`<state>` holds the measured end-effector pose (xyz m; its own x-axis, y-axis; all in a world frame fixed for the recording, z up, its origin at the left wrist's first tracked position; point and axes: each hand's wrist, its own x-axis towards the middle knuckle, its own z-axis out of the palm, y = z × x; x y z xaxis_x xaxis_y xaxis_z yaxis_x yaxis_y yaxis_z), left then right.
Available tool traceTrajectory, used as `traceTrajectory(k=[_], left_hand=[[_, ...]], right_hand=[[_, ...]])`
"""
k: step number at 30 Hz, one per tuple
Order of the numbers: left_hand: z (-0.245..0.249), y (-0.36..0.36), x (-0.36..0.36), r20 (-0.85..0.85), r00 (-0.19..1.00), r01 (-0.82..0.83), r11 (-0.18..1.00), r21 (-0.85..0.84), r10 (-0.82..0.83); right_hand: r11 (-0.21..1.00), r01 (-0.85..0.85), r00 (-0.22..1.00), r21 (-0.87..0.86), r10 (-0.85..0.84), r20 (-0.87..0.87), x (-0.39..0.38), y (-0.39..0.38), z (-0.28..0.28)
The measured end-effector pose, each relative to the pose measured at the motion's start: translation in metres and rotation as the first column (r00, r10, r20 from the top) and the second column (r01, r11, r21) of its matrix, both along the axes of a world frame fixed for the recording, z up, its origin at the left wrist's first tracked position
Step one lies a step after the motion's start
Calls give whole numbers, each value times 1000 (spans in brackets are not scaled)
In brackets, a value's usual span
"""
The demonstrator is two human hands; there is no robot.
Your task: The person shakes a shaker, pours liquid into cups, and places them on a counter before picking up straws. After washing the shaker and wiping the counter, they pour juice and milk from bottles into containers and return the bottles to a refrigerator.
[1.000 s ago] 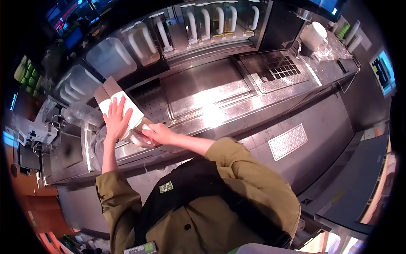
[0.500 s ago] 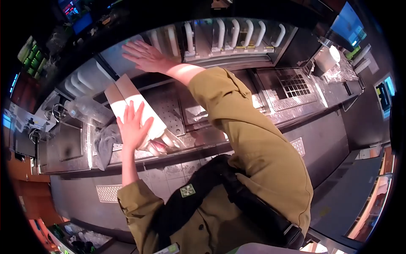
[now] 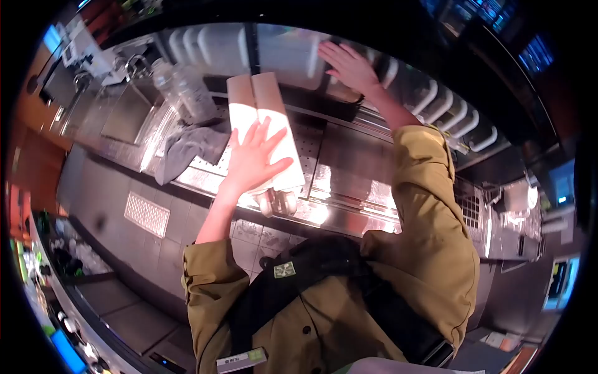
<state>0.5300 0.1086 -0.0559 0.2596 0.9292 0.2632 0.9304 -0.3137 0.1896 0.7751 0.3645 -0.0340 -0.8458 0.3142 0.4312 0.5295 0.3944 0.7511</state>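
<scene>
My left hand [image 3: 254,159] is spread, palm down, over a long pale block [image 3: 278,124] split lengthwise by a gap. It could be two stacked sleeves or packs; I cannot make out which. Small rounded pale ends [image 3: 277,202] stick out at its near side, towards the counter edge. My right hand [image 3: 350,65] reaches forward, fingers stretched out and holding nothing, at the transparent panel [image 3: 283,56] behind the counter. Whether its fingers touch the panel is hard to see. A grey cloth [image 3: 193,146] lies crumpled left of the block.
Clear plastic containers [image 3: 184,87] stand behind the cloth. White curved handles [image 3: 458,115] line the back of the counter [image 3: 355,159] at the right. A white container [image 3: 520,198] stands at the far right. A floor grate [image 3: 147,214] lies at the lower left.
The view has swung left, so the counter appears further right. My right hand has moved rightwards along the back panel, away from the block. My left hand stays spread over the block.
</scene>
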Motion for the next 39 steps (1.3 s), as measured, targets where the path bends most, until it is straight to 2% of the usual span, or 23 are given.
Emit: traceTrajectory(k=[3, 8, 11, 13, 15, 17, 20, 23, 26, 30, 32, 33, 34, 35, 36, 38, 39], left_hand=[[2, -2, 0, 3, 1000, -16, 1000, -23, 16], [-2, -2, 0, -18, 999, -34, 999, 8, 34], [-2, -2, 1, -5, 999, -34, 999, -26, 34], [3, -2, 3, -20, 999, -43, 999, -14, 42], [4, -4, 6, -19, 999, -44, 999, -22, 44], [3, -4, 6, -30, 999, -41, 999, -22, 40], [3, -6, 9, -57, 997, -54, 998, -39, 52], [6, -6, 11, -64, 996, -62, 997, -51, 59], [4, -5, 10, -53, 997, -64, 996, -60, 61], [1, -5, 8, -33, 998, -63, 997, -40, 62], [3, -4, 10, -20, 998, -67, 997, -32, 66], [4, -4, 10, -17, 997, -73, 997, -29, 73], [3, -6, 10, -17, 997, -72, 997, -35, 71], [2, -7, 10, -16, 998, -68, 997, -34, 67], [1, -6, 10, -14, 998, -66, 997, -25, 66], [2, -5, 9, -2, 998, -65, 998, -16, 65], [3, -5, 9, 7, 998, -66, 998, -16, 66]], right_hand=[[998, 25, 1000, -55, -24, 16, 2, -5, 4], [999, 17, 999, 33, -18, 39, 12, 5, -4], [994, 86, 994, 69, -90, 66, 40, 2, -11], [978, 159, 987, -135, -155, 38, 97, -6, -13], [983, 138, 987, -124, -147, -68, 161, -27, -19], [977, 201, 977, -76, -205, -51, 222, -47, -19], [877, 463, 880, -124, -472, -48, 294, -83, -19], [827, 548, 820, -124, -561, -115, 345, -109, -20], [721, 681, 716, -133, -692, -85, 381, -128, -19], [690, 721, 662, -60, -713, -232, 396, -147, -30], [850, 461, 659, -255, -520, -543, 349, -140, -38], [933, 200, 749, -299, -342, -568, 320, -122, -47], [953, 139, 772, -271, -275, -572, 242, -126, -33], [970, -135, 881, -203, 24, -473, 195, -103, -25], [934, -220, 907, -283, 88, -412, 141, -89, -11], [875, -461, 845, -148, 383, -374, 43, -62, 8], [841, -522, 817, -144, 444, -368, -1, -39, 13]])
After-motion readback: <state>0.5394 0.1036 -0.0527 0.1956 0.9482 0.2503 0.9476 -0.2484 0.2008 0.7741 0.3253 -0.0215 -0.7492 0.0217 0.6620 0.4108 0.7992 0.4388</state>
